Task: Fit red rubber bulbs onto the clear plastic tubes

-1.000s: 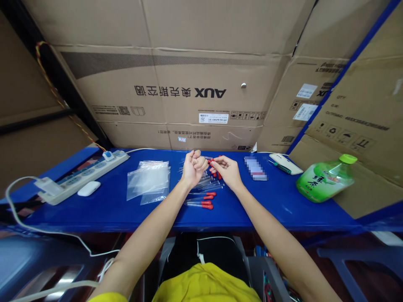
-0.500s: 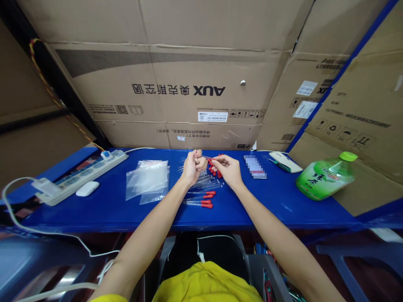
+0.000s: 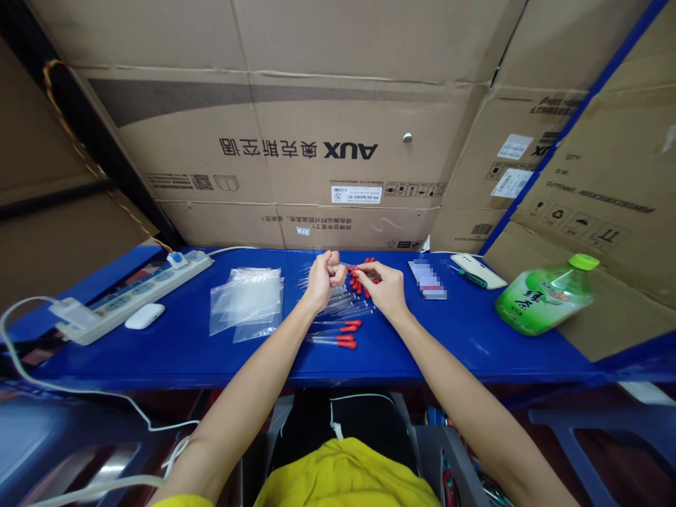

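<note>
Both hands meet over a heap of clear droppers with red rubber bulbs (image 3: 346, 304) on the blue bench (image 3: 454, 341). My left hand (image 3: 322, 279) is curled into a fist around the glass end of a dropper. My right hand (image 3: 383, 285) pinches a red bulb (image 3: 364, 263) at that dropper's other end, fingers pressed together. Three more droppers (image 3: 338, 334) lie side by side in front of the heap, bulbs pointing right.
Clear plastic bags (image 3: 246, 301) lie left of the hands. Further left sit a white mouse (image 3: 144, 316) and a power strip (image 3: 132, 295). To the right are a phone (image 3: 427, 279), a white case (image 3: 478, 271) and a green bottle (image 3: 543, 296) on its side. Cardboard boxes (image 3: 327, 141) wall the back.
The hands have stayed close together over the heap, shifting only slightly; the camera has tilted a little.
</note>
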A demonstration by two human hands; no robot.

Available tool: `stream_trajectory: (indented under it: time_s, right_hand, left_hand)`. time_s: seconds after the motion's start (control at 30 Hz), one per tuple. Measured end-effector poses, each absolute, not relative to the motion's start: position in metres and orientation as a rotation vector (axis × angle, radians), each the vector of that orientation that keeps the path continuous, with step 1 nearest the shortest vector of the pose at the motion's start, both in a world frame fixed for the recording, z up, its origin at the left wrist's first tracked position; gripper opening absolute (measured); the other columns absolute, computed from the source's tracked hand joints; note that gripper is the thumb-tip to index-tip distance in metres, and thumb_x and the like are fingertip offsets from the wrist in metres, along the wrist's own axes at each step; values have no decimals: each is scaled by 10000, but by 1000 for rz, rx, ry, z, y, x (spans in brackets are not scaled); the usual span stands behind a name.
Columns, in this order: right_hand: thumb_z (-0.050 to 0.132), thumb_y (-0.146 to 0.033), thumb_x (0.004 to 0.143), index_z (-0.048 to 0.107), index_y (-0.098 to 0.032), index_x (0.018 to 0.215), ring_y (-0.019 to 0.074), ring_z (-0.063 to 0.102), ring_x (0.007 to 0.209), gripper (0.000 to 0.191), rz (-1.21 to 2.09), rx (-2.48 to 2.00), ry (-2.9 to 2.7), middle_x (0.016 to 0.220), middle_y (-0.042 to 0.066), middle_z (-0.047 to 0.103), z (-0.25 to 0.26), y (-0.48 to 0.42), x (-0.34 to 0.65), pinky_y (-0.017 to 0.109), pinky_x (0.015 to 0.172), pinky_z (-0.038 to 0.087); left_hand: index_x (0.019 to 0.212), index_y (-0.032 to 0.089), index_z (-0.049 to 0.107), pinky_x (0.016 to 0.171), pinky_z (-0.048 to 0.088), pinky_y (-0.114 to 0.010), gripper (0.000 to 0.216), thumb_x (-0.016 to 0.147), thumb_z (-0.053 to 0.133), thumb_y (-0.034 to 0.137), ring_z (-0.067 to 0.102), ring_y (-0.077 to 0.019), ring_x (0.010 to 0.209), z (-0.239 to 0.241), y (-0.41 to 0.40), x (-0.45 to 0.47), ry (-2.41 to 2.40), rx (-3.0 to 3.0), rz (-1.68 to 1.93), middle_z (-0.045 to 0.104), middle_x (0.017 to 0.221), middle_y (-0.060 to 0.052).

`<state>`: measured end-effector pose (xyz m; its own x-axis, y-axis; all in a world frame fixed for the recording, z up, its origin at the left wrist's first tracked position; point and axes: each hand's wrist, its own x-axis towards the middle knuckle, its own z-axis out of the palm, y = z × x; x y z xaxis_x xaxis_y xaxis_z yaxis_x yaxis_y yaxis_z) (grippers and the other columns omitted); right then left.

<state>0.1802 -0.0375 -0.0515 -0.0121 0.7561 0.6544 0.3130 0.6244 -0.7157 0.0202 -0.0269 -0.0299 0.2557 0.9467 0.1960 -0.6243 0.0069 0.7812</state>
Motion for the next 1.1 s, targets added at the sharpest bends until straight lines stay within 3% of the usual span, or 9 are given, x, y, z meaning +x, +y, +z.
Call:
stream_trajectory:
  time_s: [0.27, 0.53, 0.7, 0.8, 1.1]
  right_hand:
    - [686, -386, 879, 767, -237, 935, 202, 695, 711, 179, 389, -954, -1638, 844, 43, 765, -47, -41, 182, 337, 722, 563]
    - [774, -457, 773, 767, -213, 942, 214, 714, 739, 297, 835, -864, -1460, 853, 56, 773, -41, -38, 179, 343, 721, 580]
    - [800, -476, 731, 775, -189, 903, 183, 659, 596, 336, 1004, -858, -1403, 700, 34, 737, -40, -36, 180, 302, 554, 534]
    - [804, -471, 727, 770, -189, 874, 169, 636, 559, 320, 1015, -839, -1377, 650, 21, 714, -41, -35, 180, 286, 512, 507]
    - [792, -475, 744, 761, -222, 842, 188, 660, 598, 273, 896, -844, -1355, 700, 25, 731, -42, -37, 176, 325, 584, 557]
  left_hand:
    - [692, 209, 332, 442, 210, -201, 326, 1001, 330, 312, 188, -86, 377, -26, -31, 20, 391, 801, 1283, 221, 428, 77]
    - [694, 214, 303, 462, 240, -200, 336, 993, 359, 358, 175, -101, 393, -24, -29, 16, 350, 815, 1318, 184, 424, 82]
    - [688, 212, 312, 465, 245, -203, 338, 997, 334, 347, 163, -99, 393, -24, -29, 15, 333, 865, 1296, 188, 417, 80]
    - [679, 211, 312, 461, 243, -201, 350, 1001, 323, 347, 159, -96, 391, -23, -29, 15, 354, 876, 1286, 194, 411, 76]
    - [668, 204, 331, 458, 225, -185, 371, 1013, 313, 340, 150, -90, 399, -19, -33, 18, 405, 912, 1309, 222, 406, 66]
